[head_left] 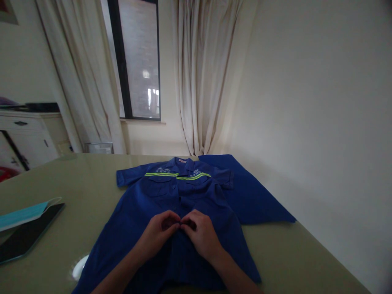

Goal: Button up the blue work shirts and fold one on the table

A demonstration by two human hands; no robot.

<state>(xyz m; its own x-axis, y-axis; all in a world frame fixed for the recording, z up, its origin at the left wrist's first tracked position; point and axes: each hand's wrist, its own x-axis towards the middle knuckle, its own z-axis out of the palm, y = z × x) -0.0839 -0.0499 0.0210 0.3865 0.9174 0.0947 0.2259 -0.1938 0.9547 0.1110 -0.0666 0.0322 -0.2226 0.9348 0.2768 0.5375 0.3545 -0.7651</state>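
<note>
A blue short-sleeved shirt point(131, 216) with yellow-green stripes lies face up on the table, its collar at the far end. Over the middle of its front, my left hand point(161, 232) pinches the front edge between thumb and fingers. My right hand point(199, 232) does the same from the other side, and the fingertips of both hands meet at the button line. Whatever button lies between them is too small to make out. Above my hands, a short gap shows in the shirt's front.
Dark blue cloth point(257, 196) lies beneath and to the right of the shirt. On the table point(92, 179) at left are a light blue face mask point(24, 215) and a dark flat device point(33, 234). A wall point(321, 122) borders the right side.
</note>
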